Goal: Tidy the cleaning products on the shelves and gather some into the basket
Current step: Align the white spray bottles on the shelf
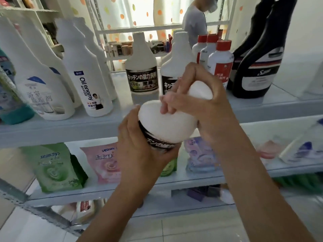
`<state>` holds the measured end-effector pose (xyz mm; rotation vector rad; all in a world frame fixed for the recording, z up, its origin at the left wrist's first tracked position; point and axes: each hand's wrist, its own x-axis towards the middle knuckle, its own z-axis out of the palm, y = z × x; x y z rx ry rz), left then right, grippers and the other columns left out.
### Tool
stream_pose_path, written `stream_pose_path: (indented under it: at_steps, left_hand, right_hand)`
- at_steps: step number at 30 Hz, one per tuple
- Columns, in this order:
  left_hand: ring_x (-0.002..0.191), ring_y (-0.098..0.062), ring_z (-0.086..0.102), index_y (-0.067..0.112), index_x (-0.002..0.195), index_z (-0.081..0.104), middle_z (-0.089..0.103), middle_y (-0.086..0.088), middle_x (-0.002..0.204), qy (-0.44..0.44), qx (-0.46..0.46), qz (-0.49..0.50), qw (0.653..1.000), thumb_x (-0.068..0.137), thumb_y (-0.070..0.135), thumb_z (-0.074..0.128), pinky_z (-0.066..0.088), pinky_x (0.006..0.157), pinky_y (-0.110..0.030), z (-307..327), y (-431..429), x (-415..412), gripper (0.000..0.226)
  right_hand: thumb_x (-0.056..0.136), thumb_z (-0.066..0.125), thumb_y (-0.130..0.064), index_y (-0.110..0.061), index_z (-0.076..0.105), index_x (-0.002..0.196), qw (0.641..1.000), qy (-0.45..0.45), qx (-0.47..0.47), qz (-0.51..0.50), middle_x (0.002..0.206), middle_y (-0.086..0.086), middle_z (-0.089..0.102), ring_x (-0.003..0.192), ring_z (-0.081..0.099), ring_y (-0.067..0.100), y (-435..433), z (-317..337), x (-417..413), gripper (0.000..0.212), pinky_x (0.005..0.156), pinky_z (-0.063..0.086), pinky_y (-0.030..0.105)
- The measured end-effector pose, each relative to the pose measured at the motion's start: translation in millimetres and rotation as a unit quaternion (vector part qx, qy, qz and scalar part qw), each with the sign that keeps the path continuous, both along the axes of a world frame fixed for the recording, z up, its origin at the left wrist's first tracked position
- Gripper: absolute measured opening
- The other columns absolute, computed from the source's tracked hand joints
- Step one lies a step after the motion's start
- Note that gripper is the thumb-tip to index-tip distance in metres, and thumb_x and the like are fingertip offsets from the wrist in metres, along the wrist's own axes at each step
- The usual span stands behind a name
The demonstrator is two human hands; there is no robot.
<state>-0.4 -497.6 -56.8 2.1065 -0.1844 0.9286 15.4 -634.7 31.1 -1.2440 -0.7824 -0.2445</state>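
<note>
We record the left hand (pixel 138 151) curled round the body of the black-labelled white bottle (pixel 166 124), the right hand (pixel 204 103) clasping its neck at two o'clock, a matching bottle (pixel 142 67) at twelve.

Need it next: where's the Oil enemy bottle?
Head view: Oil enemy bottle stands left of centre on the upper shelf, between the bathroom cleaner and black-labelled kitchen cleaner.

White, black-labelled bottle (pixel 166 124), tilted neck-up to the right, seemingly held clear of the shelf (pixel 52 127).
</note>
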Motion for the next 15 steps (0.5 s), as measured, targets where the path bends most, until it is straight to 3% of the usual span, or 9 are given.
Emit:
stream_pose_path:
  at_steps: [2,4,6,9,11,13,15]
  left_hand:
    - [0.114,-0.004,0.051,0.026,0.135,0.034,0.051,0.013,0.125,0.072,0.025,-0.084,0.994,0.049,0.056,0.084,0.051,0.086,-0.027,-1.1,2.3,-8.2,0.104]
    - [0.104,0.014,0.047,0.054,0.128,0.022,0.047,0.034,0.115,0.124,0.056,-0.150,0.979,0.043,0.062,0.077,0.045,0.080,-0.009,-0.6,4.2,-18.2,0.101]
    - [0.105,0.017,0.049,0.069,0.116,0.017,0.047,0.043,0.114,0.193,0.042,-0.216,0.956,0.038,0.063,0.077,0.047,0.083,-0.014,1.2,6.8,-22.6,0.099]
    - [0.107,0.008,0.056,0.054,0.119,0.032,0.054,0.036,0.115,0.270,-0.021,-0.314,0.910,0.036,0.057,0.082,0.050,0.089,-0.025,-2.4,14.3,-19.5,0.097]
    - [0.113,-0.003,0.060,0.041,0.127,0.036,0.061,0.020,0.120,0.326,-0.085,-0.409,0.848,0.036,0.053,0.089,0.049,0.096,-0.032,-9.5,15.7,-16.3,0.105]
    - [0.115,-0.019,0.062,0.025,0.136,0.038,0.064,0.001,0.124,0.378,-0.153,-0.475,0.780,0.040,0.053,0.092,0.051,0.095,-0.039,-17.0,15.8,-17.0,0.113]
    - [0.113,-0.026,0.063,0.019,0.136,0.041,0.065,-0.008,0.123,0.411,-0.187,-0.499,0.739,0.045,0.050,0.091,0.052,0.093,-0.040,-20.4,15.7,-20.0,0.108]
  right_hand:
    - [0.074,0.064,0.006,-0.010,0.046,0.069,0.997,0.026,-0.001,0.074,0.056,0.003,0.056,0.057,0.056,0.022,-10.9,-10.9,5.2,0.024,0.081,0.051,0.048]
    - [0.075,0.058,0.005,-0.011,0.045,0.069,0.987,0.060,0.023,0.145,0.054,0.002,0.052,0.052,0.051,0.018,-15.5,-20.7,7.8,0.021,0.081,0.050,0.041]
    - [0.075,0.053,0.003,-0.011,0.043,0.070,0.976,0.098,0.050,0.187,0.052,0.000,0.049,0.048,0.048,0.013,-15.5,-29.6,8.2,0.018,0.078,0.049,0.036]
    - [0.077,0.049,0.000,-0.011,0.041,0.073,0.965,0.136,0.076,0.210,0.053,-0.004,0.050,0.046,0.048,0.009,-13.5,-37.2,5.0,0.014,0.070,0.049,0.029]
    - [0.077,0.048,-0.001,-0.012,0.042,0.073,0.961,0.161,0.087,0.209,0.053,-0.005,0.050,0.046,0.049,0.008,-10.6,-38.1,2.5,0.013,0.063,0.048,0.027]
    - [0.076,0.052,0.001,-0.012,0.045,0.071,0.963,0.204,0.072,0.163,0.051,-0.003,0.049,0.045,0.049,0.010,-6.9,-37.3,0.9,0.016,0.056,0.048,0.027]
    - [0.076,0.056,0.005,-0.012,0.046,0.066,0.961,0.264,0.049,0.061,0.048,0.000,0.047,0.042,0.047,0.013,-4.7,-37.3,-2.3,0.022,0.052,0.047,0.027]
